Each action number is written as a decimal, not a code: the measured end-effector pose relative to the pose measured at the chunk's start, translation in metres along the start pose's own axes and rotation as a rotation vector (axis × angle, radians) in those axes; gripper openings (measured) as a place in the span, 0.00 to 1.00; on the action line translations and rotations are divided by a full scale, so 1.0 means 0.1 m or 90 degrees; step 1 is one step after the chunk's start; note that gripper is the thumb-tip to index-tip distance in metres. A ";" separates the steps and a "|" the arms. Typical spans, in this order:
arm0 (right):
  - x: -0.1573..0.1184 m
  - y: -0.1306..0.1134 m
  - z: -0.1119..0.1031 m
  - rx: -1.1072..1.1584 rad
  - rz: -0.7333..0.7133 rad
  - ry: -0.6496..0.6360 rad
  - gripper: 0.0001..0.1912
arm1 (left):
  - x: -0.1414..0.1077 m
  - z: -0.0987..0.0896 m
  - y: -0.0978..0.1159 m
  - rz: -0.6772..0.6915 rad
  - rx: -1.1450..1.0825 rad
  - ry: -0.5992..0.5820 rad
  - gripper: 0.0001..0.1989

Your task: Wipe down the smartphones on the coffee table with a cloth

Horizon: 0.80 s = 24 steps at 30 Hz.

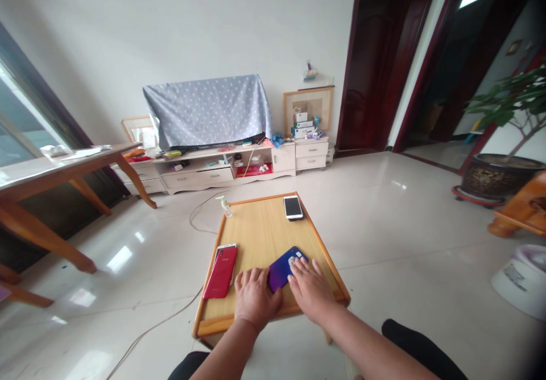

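A blue-purple smartphone (279,272) lies face down and at a slant on the small wooden table (256,226). At its lower left end is my left hand (255,297), fingers curled and the thumb against the phone's edge. My right hand (312,289) rests over the phone's right side. Under its fingertips, a small white wad (292,261) is pressed on the phone's back; its material is hard to make out. Left of my hands a red smartphone (220,272) lies face down, partly over a white phone (233,247).
At the table's far right corner a white smartphone (293,207) lies on a dark one. A clear pump bottle (226,206) stands at the far left corner. Beyond are a low white cabinet (196,178), a bucket (521,280) and a potted plant (490,175). A cable (166,314) crosses the floor.
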State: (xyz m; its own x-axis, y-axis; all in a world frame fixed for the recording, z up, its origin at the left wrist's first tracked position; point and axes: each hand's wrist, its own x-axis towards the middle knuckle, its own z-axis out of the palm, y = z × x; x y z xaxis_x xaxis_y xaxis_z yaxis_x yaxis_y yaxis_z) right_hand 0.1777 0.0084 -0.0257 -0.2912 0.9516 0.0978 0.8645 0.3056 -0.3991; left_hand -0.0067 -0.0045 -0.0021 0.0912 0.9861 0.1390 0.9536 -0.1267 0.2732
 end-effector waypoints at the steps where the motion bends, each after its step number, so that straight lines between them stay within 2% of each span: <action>1: -0.04 -0.06 0.04 0.014 -0.038 -0.005 0.30 | 0.00 0.02 -0.01 -0.001 -0.001 0.005 0.24; 4: -0.07 -0.12 0.08 0.036 -0.104 -0.013 0.29 | 0.00 0.07 -0.01 -0.002 0.001 0.018 0.24; 10: 0.17 0.10 -0.06 -0.031 0.082 0.020 0.30 | -0.01 0.03 0.03 -0.007 0.019 0.022 0.23; 12: 0.13 0.01 -0.03 -0.016 0.051 0.018 0.31 | 0.00 0.01 0.03 -0.003 0.010 0.007 0.24; 15: 0.02 -0.21 0.08 0.044 -0.082 -0.005 0.30 | 0.00 -0.01 0.03 -0.011 0.010 -0.002 0.23; 17: 0.02 -0.25 0.08 0.060 -0.118 -0.015 0.30 | 0.01 -0.02 0.03 -0.025 0.014 -0.005 0.22; 19: 0.11 -0.17 0.01 0.040 -0.060 -0.009 0.30 | 0.00 -0.04 0.04 -0.021 0.011 -0.015 0.22; 21: 0.23 -0.04 -0.07 0.002 0.048 0.006 0.31 | 0.00 -0.05 0.03 -0.007 0.005 -0.019 0.24; 23: 0.30 0.02 -0.10 -0.021 0.089 0.014 0.32 | 0.00 -0.04 0.00 0.001 0.004 -0.011 0.25; 24: 0.30 -0.01 -0.08 -0.020 0.082 0.014 0.32 | 0.00 -0.02 -0.01 0.001 0.004 -0.003 0.25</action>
State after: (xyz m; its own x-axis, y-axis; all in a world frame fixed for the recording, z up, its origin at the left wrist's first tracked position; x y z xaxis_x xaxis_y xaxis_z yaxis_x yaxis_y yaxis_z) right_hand 0.1717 0.0371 -0.0153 -0.1682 0.9835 0.0673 0.9067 0.1811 -0.3809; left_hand -0.0085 -0.0047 -0.0003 0.0936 0.9865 0.1342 0.9552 -0.1270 0.2674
